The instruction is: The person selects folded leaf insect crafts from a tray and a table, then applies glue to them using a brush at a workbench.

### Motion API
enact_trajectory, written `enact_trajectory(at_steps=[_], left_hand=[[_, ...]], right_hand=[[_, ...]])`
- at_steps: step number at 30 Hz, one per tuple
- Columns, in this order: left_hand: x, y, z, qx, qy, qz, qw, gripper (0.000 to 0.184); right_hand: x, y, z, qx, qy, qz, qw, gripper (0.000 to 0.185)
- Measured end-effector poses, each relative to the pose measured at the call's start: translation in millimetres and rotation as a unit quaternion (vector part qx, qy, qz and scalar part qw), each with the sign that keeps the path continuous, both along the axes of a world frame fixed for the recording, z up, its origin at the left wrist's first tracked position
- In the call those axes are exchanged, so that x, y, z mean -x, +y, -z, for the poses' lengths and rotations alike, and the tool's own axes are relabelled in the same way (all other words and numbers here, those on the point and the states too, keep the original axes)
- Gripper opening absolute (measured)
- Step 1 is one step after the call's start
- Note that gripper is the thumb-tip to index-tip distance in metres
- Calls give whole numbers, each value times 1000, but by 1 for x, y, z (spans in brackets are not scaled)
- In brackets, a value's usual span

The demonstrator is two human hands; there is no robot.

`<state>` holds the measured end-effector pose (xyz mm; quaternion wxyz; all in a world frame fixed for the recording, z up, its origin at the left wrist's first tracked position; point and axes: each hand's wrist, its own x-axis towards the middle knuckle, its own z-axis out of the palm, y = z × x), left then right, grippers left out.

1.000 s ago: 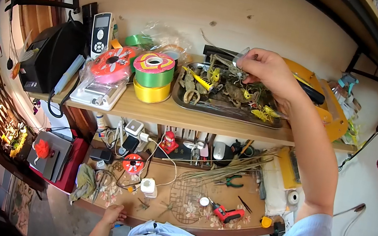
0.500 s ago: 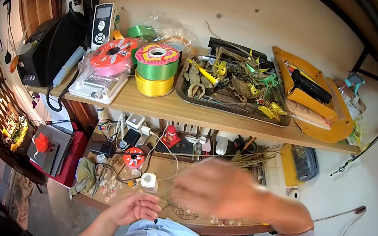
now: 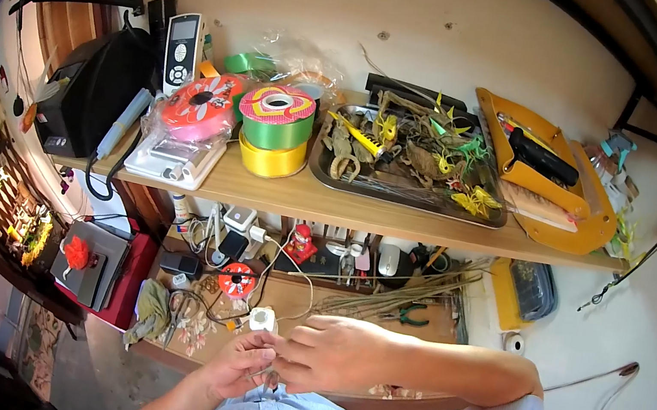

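Note:
Low in front of the shirt, my left hand and my right hand come together, fingertips nearly touching. Both have their fingers bent in a pinch. Something small and thin shows below the fingers, too small to make out. Just behind the hands a white cube-shaped plug sits on the desk. Up on the shelf, a metal tray holds woven insect shapes, brown dry ones and yellow and green ones.
Ribbon rolls, a white scale and a yellow leather pouch share the shelf. Green-handled pliers, dry stalks, cables and a grey-green cloth lie on the desk.
My right hand has come down from the tray on the shelf to the front of the shirt. My left hand has risen and moved right to meet it.

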<state>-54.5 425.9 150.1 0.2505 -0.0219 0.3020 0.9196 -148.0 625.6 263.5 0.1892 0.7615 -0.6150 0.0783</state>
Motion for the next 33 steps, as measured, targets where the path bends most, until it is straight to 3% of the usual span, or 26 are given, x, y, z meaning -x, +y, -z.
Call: enact_trajectory(at_steps=[1, 4, 6, 7, 9, 10, 12, 14, 17, 22, 26, 33], left_hand=[[-1, -3, 1, -1, 2, -3, 1000, 21], [-10, -24, 13, 48, 21, -36, 998, 19], [-12, -50, 37, 177, -48, -110, 977, 20], [-13, -62, 55, 178, -47, -110, 977, 20], [-17, -86, 104, 302, -176, -247, 904, 15], [-22, -100, 134, 306, -174, -266, 897, 16], [-31, -115, 178, 309, -170, -284, 891, 17], [-41, -121, 207, 362, -241, -309, 846, 15], [-49, -128, 243, 411, -232, -266, 841, 17], [-44, -119, 249, 462, -216, -259, 820, 17], [-36, -123, 271, 501, -193, -243, 808, 17], [-25, -122, 264, 477, -218, -254, 813, 14]], right_hand=[[1, 0, -14, -16, 23, 19, 999, 17], [29, 18, -68, 85, 29, 165, 982, 17], [63, 22, -96, 194, 56, 283, 938, 19], [74, 21, -106, 215, -18, 378, 900, 20], [102, 25, -119, 180, -21, 431, 884, 25], [110, 24, -122, 183, -19, 431, 883, 25], [122, 20, -123, 60, -33, 469, 881, 28], [128, 19, -121, 69, -51, 464, 882, 26], [129, 20, -127, 19, -72, 481, 874, 25], [115, 38, -153, -23, -131, 523, 842, 27], [113, 50, -157, -17, -84, 479, 873, 21], [116, 55, -149, -49, -77, 466, 880, 19]])
